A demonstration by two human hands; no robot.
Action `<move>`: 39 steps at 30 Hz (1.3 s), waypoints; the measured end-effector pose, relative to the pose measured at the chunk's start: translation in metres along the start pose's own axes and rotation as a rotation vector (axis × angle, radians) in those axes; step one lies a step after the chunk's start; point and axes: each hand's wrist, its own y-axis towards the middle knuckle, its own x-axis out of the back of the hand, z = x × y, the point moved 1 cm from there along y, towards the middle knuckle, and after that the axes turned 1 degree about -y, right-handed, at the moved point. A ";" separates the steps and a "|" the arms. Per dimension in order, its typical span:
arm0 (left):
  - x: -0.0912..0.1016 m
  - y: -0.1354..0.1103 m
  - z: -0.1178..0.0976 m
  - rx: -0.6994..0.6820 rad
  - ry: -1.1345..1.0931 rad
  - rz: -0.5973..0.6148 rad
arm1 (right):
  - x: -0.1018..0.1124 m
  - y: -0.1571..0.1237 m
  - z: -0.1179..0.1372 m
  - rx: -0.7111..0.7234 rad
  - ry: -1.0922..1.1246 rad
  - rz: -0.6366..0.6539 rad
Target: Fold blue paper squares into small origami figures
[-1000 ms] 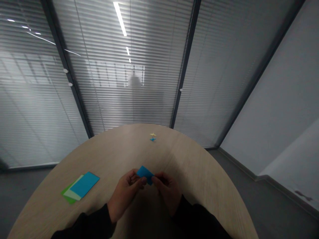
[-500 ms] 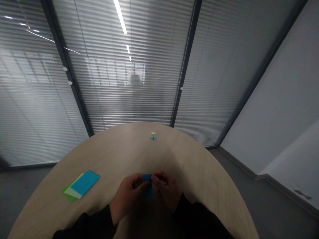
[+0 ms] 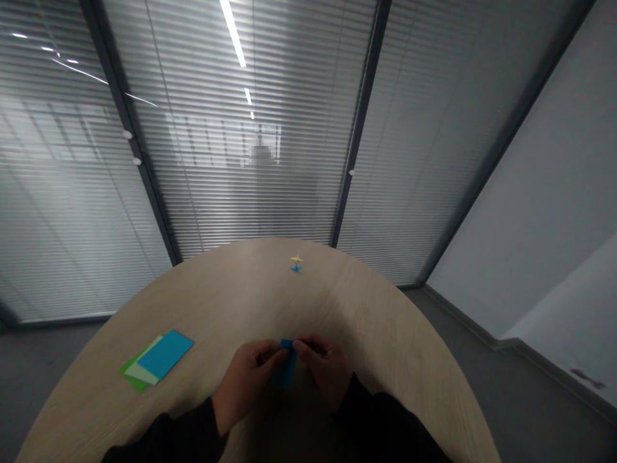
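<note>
A small folded piece of blue paper point(image 3: 286, 373) is held between my two hands, close to the near side of the table. My left hand point(image 3: 248, 373) pinches its left edge between thumb and fingers. From the other side, my right hand point(image 3: 328, 366) grips the upper right edge, thumb tip against the paper. The fingertips partly cover the upper end, so its folds there are hard to make out. The lower part of the strip hangs below the thumbs, in shadow.
Blue, pale green and green paper sheets point(image 3: 166, 354) overlap on the left of the round wooden table point(image 3: 231, 289). Two tiny folded paper figures, a yellow one point(image 3: 296, 258) and a blue one point(image 3: 296, 268), stand near the far edge. Glass panels with blinds point(image 3: 250, 206) rise behind.
The blue paper has tilted slightly and its upper end looks narrower between the fingers. My left thumb has shifted a little; both hands stay in nearly the same place.
</note>
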 end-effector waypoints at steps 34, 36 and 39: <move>0.002 0.001 0.001 -0.046 -0.168 -0.038 | -0.009 -0.007 0.006 0.263 -0.327 0.009; 0.003 0.001 0.004 -0.013 -0.232 -0.059 | -0.010 -0.007 0.003 0.264 -0.349 0.016; 0.004 0.002 0.009 0.003 -0.295 -0.150 | -0.011 -0.007 0.001 0.289 -0.374 0.028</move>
